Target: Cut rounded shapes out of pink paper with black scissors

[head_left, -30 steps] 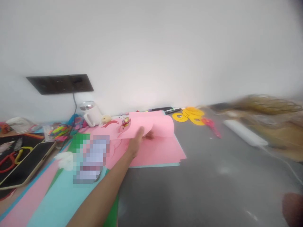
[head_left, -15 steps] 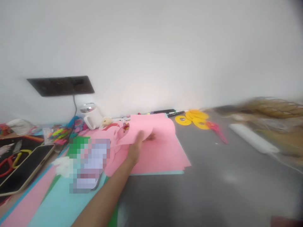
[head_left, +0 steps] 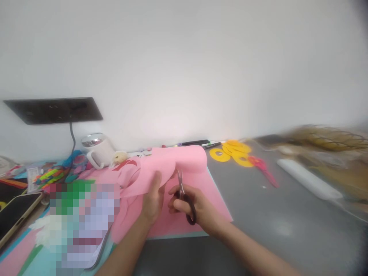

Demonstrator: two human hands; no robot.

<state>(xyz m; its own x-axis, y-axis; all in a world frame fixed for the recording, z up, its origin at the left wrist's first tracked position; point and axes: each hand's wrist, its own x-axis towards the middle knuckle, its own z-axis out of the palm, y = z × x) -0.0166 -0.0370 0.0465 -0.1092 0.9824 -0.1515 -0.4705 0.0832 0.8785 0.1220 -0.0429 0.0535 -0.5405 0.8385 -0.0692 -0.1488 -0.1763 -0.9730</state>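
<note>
My left hand (head_left: 153,201) is closed on a sheet of pink paper (head_left: 161,165), thumb on top and fingers partly hidden beneath. The sheet is raised and curls over at its right side, with round cut-outs at its left end. In my right hand (head_left: 188,209) is a pair of scissors (head_left: 180,184) with dark handles. Their slim metal blades point away from me, at the curled edge of the sheet; whether they touch the paper I cannot tell. Under both hands lie more pink sheets (head_left: 207,199), with a light blue edge showing below.
Yellow paper rings (head_left: 220,154) and pink scissors (head_left: 264,170) lie right of the paper. A white power strip (head_left: 309,179) is farther right. At the left are a white mug (head_left: 100,153), a pixelated phone (head_left: 89,226) and a dark phone (head_left: 18,212). Black pens (head_left: 197,142) rest along the wall.
My right hand has come in from the lower right edge with the scissors, up to the pink sheet. My left hand still grips the sheet, and the view has shifted slightly.
</note>
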